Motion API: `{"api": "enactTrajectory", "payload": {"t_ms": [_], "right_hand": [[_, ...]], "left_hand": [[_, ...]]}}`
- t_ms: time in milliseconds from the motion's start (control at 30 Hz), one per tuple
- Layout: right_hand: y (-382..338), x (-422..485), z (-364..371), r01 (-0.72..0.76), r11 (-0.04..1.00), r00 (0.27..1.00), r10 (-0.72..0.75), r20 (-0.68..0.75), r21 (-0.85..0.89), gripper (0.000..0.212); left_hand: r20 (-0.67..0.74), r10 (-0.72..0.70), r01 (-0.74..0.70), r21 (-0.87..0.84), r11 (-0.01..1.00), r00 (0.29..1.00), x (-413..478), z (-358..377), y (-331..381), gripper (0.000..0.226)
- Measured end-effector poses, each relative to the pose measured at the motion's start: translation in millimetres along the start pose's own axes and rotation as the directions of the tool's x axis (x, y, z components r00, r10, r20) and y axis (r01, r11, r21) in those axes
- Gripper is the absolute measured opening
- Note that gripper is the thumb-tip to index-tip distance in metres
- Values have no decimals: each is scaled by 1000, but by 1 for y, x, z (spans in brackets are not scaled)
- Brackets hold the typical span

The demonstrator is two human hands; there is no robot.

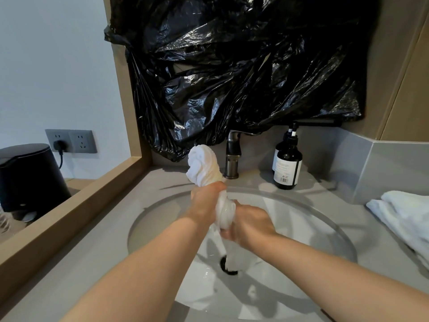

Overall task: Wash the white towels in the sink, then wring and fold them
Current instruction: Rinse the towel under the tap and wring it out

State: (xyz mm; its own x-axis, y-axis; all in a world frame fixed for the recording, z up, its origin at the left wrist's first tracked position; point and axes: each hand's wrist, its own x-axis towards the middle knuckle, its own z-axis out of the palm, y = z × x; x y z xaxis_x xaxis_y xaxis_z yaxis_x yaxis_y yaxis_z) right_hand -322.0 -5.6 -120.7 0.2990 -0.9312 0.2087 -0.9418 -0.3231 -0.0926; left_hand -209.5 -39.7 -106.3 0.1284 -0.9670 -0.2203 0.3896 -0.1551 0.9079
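Wrung the white towel [204, 166] over the sink [301, 217], clenching its upper part with the left hand [205, 198] and the lower with the right hand [250, 225]; probably dripped toward the drain [228, 268]. Needed a harder twist, then folding. Risked knocking the faucet [232, 156] and pump bottle [286, 166] behind; left a second towel [404, 212] on the counter [111, 233].

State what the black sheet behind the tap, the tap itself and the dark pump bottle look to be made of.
Black sheet: thin glossy plastic film, likely bin-bag material; it crinkles and glints. Tap: metal, brushed dark finish, dull sheen. Pump bottle: dark glossy glass or plastic, cannot tell which; white label.
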Motion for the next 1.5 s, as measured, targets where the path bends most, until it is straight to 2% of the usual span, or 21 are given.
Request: {"api": "enactTrajectory", "payload": {"t_ms": [100,200,333,400,467,533,567,633,667,733,800,867,1000,1067,1100,1200,1267,1333,1400,1467,1500], "right_hand": [[1,1,1,20,997,997,-15,70,-80,37],[-2,1,6,55,992,998,-52,33,-113,42],[5,12,-4,-171,985,980,168,105,17,43],[15,14,-15,-216,974,968,205,144,63,49],[24,12,-21,-188,976,957,157,243,109,53],[31,7,-27,-155,945,935,47,352,287,48],[36,4,-31,-192,866,911,-17,411,462,41],[46,2,-37,-349,510,861,-157,483,787,20],[53,6,-34,-405,302,865,-179,468,863,27],[60,11,-28,-485,66,870,-61,489,872,63],[69,20,-14,-512,4,859,20,511,859,89],[61,15,-11,-521,-7,853,25,521,853,88],[34,5,-13,-502,-191,865,-101,491,844,32],[31,1,-11,-561,-90,795,-333,506,823,32],[27,-2,-14,-534,-10,791,-358,496,845,43],[40,1,-12,-538,-42,777,-413,475,842,87],[40,-4,-15,-484,-16,782,-456,425,875,88],[35,-7,-16,-463,105,795,-389,465,880,71],[21,-11,-16,-362,461,846,-204,493,810,37],[11,-13,-14,-245,817,902,-5,432,521,29],[8,-13,-13,-215,898,923,58,379,384,28]], "left_hand": [[-49,-44,45,30,999,998,-5,1,-2,35],[-90,-70,76,65,995,994,-4,-1,-2,41],[49,-180,159,284,945,982,0,-7,0,94],[151,-230,172,321,931,961,-10,-3,-7,81],[210,-214,173,198,965,954,-11,1,-14,61],[214,-166,148,96,984,963,-12,-2,-14,43],[221,-157,144,72,987,963,-11,-4,-12,35],[236,-134,137,5,991,962,-10,-9,-7,27],[236,-114,127,-41,991,965,-13,-9,-4,21],[237,-65,104,-155,982,969,-16,-6,1,15],[246,-71,137,-263,955,967,-19,1,7,17],[264,-80,173,-350,921,961,-23,5,12,20],[283,-31,148,-402,904,959,-24,9,17,27],[301,3,121,-393,912,954,-18,4,15,24],[316,18,108,-375,921,948,-16,0,15,23],[343,67,7,-212,977,937,-6,-15,13,23],[325,124,-83,-138,987,937,2,-21,14,36],[312,173,-141,-125,982,934,7,-23,13,48],[251,173,-176,-10,984,952,7,-19,9,69],[176,168,-192,129,973,970,5,-10,2,78],[141,177,-200,177,964,974,2,-5,-1,78]]}}
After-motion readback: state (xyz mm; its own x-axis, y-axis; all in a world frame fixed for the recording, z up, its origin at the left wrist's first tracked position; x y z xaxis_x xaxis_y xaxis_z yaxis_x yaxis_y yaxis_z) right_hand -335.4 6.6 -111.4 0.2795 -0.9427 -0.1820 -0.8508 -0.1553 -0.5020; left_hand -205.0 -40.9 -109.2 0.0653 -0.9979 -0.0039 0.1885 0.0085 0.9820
